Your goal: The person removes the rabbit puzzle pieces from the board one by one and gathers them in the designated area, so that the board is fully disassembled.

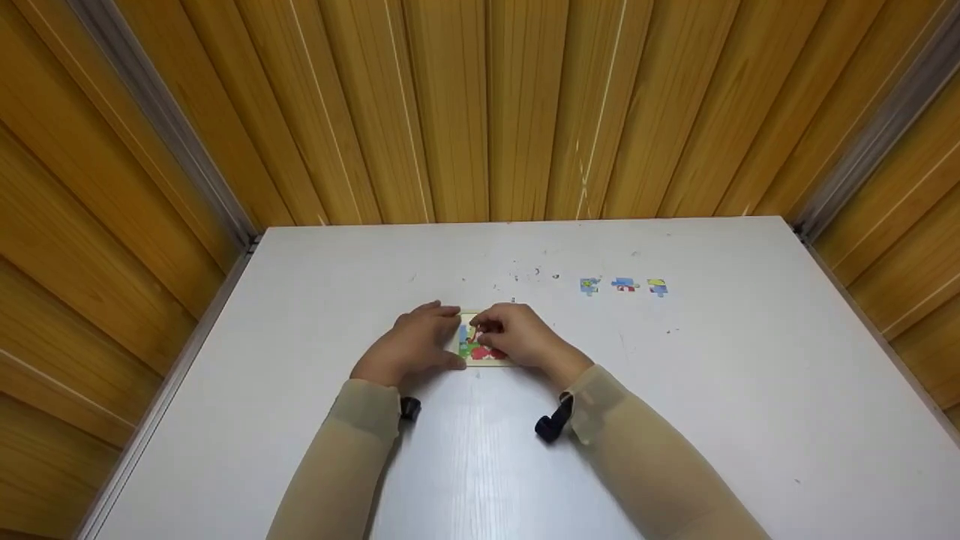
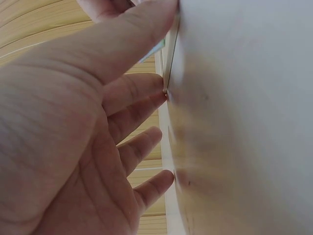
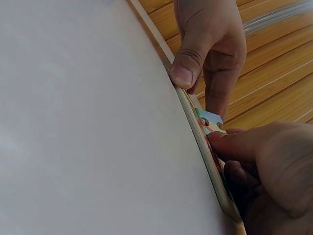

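A small wooden jigsaw puzzle board (image 1: 491, 364) with a pale frame and a colourful picture lies on the white table, partly covered by both hands. My left hand (image 1: 417, 339) holds its left end, thumb at the near corner and index finger at the far side, the other fingers spread. Over the board, my right hand (image 1: 526, 336) pinches a jigsaw piece (image 3: 210, 116) between thumb and fingers. Blue and pale yellow show on this piece, which stands tilted above the picture in the right wrist view. The right fingers hide part of the board.
Three loose jigsaw pieces lie in a row toward the back right: a left one (image 1: 589, 286), a middle one (image 1: 624, 284) and a right one (image 1: 658, 286). Wood-patterned panels (image 1: 480, 112) rise behind the white table (image 1: 337, 270) and at both sides.
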A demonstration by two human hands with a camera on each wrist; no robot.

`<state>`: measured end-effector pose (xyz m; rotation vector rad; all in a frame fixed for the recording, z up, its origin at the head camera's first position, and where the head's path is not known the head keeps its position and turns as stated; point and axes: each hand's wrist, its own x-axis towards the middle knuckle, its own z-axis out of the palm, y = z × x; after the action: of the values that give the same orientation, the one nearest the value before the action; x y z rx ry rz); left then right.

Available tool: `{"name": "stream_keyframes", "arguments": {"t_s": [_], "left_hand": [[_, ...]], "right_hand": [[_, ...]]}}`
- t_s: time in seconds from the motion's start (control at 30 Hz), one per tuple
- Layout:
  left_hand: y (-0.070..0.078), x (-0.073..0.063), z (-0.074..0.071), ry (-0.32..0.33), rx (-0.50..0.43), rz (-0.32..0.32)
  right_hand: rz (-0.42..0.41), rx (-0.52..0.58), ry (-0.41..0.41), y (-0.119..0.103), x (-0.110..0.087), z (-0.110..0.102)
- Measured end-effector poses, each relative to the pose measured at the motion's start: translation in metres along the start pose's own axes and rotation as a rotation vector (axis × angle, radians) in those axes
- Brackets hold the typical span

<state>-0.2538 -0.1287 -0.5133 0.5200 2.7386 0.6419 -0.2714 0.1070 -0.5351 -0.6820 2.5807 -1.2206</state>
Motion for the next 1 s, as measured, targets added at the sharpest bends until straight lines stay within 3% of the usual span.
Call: {"name": "stream_keyframes", "arguments": {"t_s": [0.43,0.77,1.0], "left_hand": [[0.002,0.001,-0.003,0.008,-0.032,-0.012],[0.001,0.0,-0.001,0.0,-0.033,-0.001],[0.002,0.0,-0.001,-0.006,-0.066,-0.047]], "right_hand": [[-0.006,-0.085,0.011,-0.006,-0.001,-0.004],[0.065,0.14,0.08,-0.005,-0.009,-0.019],[0.107,0.12,0.126,0.008,-0.025,-0.046]]}}
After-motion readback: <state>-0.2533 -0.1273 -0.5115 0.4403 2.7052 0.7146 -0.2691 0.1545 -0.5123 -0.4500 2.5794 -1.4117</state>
